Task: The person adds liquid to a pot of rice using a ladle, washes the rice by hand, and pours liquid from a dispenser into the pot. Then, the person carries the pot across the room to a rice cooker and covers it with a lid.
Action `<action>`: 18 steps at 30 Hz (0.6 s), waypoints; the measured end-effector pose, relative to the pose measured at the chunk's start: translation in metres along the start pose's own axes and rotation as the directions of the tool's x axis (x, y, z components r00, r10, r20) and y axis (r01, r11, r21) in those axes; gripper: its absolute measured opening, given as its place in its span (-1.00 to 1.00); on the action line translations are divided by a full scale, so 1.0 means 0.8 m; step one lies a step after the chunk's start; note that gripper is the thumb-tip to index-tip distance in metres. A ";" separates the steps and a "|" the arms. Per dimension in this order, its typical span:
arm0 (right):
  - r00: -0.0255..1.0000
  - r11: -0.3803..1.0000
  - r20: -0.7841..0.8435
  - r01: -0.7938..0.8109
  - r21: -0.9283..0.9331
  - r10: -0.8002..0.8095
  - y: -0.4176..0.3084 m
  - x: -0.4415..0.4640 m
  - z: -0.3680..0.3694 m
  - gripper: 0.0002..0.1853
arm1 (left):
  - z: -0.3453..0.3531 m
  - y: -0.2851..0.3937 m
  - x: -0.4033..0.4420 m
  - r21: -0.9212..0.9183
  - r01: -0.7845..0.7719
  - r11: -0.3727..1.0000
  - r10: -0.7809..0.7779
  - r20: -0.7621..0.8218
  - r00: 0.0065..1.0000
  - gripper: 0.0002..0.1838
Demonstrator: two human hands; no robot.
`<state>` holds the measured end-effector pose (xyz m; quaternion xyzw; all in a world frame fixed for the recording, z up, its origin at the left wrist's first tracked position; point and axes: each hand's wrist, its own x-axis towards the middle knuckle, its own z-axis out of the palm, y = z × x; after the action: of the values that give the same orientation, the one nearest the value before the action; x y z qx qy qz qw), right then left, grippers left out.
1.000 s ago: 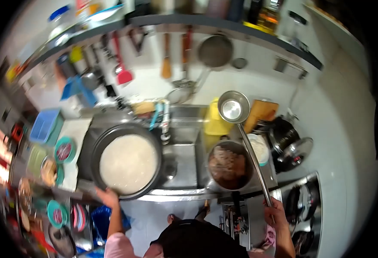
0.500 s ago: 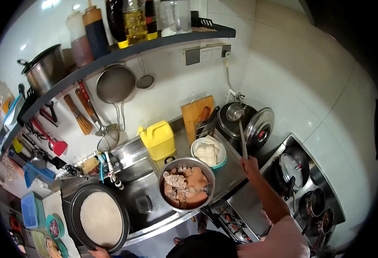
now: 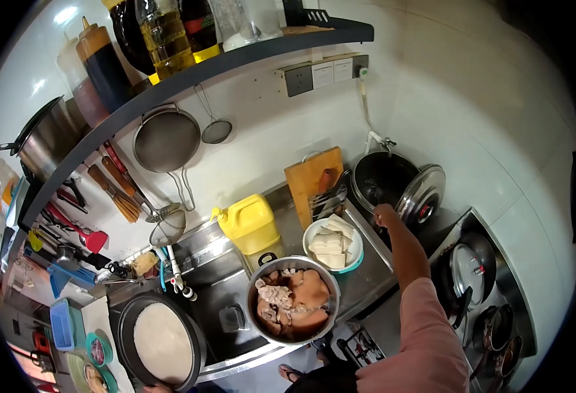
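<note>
My right hand [image 3: 385, 215] is closed at the near rim of a deep black pot [image 3: 370, 196] in the back corner. It grips the ladle, whose bowl and handle are now hidden in the dark pot. A glass lid [image 3: 422, 196] with a red-centred knob leans against the pot's right side. Only a sliver of my left hand [image 3: 157, 388] shows at the bottom edge, by the rim of a large black pan [image 3: 125, 327] of white rice grains [image 3: 163, 344]; its fingers are out of sight.
On the steel counter stand a metal pot [image 3: 332, 311] of meat pieces in water, a bowl of white blocks [image 3: 330, 243], a yellow jug [image 3: 249, 223] and a cutting board [image 3: 301, 183]. Lidded and open pans [image 3: 491, 327] sit at the right. A shelf [image 3: 235, 65] holds bottles.
My right hand has moved forward to the pot, and the ladle, seen raised above it before, has gone down inside. The view has shifted slightly, with less of my left hand visible.
</note>
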<state>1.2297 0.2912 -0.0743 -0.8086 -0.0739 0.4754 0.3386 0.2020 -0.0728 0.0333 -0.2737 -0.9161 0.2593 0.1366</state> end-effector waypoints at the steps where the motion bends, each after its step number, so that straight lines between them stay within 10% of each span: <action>1: 0.993 0.929 0.110 -0.076 0.363 0.039 -0.006 -0.046 -0.012 -0.68 | 0.001 0.001 0.001 -0.004 -0.008 1.000 0.008 -0.015 1.000 -0.51; 2: 0.974 0.725 0.224 -0.177 0.666 0.032 -0.013 -0.094 -0.022 -0.65 | 0.002 0.001 0.002 -0.010 -0.016 1.000 0.016 -0.035 0.999 -0.52; 6: 0.910 0.348 0.397 -0.338 0.875 -0.114 0.006 -0.159 -0.021 -0.72 | 0.008 -0.003 -0.001 -0.010 -0.041 0.999 0.040 -0.134 0.990 -0.55; 18: 0.828 0.625 0.335 0.023 0.780 -0.449 0.113 -0.386 -0.087 -0.75 | -0.052 -0.027 -0.044 -0.641 0.087 0.762 -0.085 0.034 0.996 -0.13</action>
<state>1.1026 0.0527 0.1140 -0.4257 -0.0665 0.6041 0.6704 0.2381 -0.0917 0.0759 -0.2611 -0.9613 -0.0754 0.0451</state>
